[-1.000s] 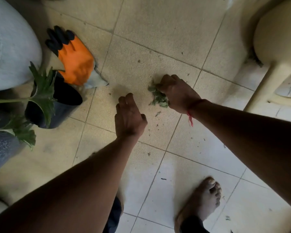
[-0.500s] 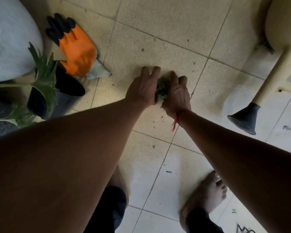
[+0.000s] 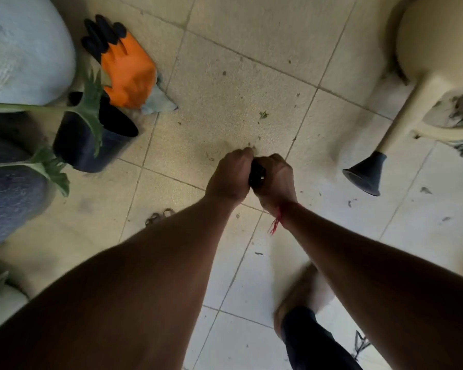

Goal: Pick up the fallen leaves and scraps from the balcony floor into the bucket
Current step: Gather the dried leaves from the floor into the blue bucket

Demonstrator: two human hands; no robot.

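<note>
My left hand (image 3: 229,177) and my right hand (image 3: 277,180) are pressed together over the tiled floor, fingers curled round a dark clump of leaves (image 3: 256,175) squeezed between them. Only a sliver of the clump shows. Small leaf scraps (image 3: 263,114) lie on the beige tile beyond my hands, and more scraps (image 3: 425,190) dot the white tiles to the right. At the right edge a pale container (image 3: 439,129) holds leaf bits; I cannot tell whether it is the bucket.
A cream watering can (image 3: 433,44) with a black spout head (image 3: 364,177) stands at the right. An orange and black glove (image 3: 129,73) lies at the upper left beside a black pot (image 3: 78,148) with green leaves. My bare foot (image 3: 297,297) is below.
My left hand has closed in against my right hand, and together they have gathered the leaf pile off the tile and drawn it back toward me.
</note>
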